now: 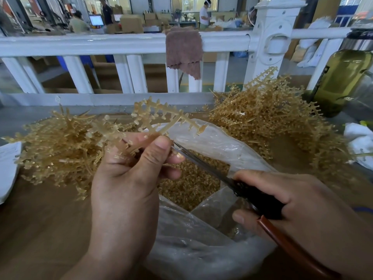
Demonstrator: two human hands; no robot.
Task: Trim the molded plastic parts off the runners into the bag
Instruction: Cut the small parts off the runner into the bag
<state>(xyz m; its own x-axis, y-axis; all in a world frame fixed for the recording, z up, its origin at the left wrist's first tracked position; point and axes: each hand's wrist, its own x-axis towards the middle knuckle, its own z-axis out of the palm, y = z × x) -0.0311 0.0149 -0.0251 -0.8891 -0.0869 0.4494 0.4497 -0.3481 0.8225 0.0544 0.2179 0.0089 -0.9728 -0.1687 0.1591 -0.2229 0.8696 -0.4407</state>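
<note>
My left hand (129, 170) pinches a tan plastic runner (161, 118) with small molded parts on its branches, held above the open clear plastic bag (212, 138). My right hand (292, 203) grips black-handled scissors (242, 186); the blades reach up-left to the runner's stem beside my left thumb. Inside the bag lies a heap of cut tan parts (191, 178). Whether the blades are apart is hidden by my thumb.
A pile of tan runners (60, 150) lies left of the bag, a larger pile (272, 118) at the right. A green bottle (339, 81) stands far right. A white railing (121, 43) with a brown cloth (183, 51) runs behind the brown table (40, 229).
</note>
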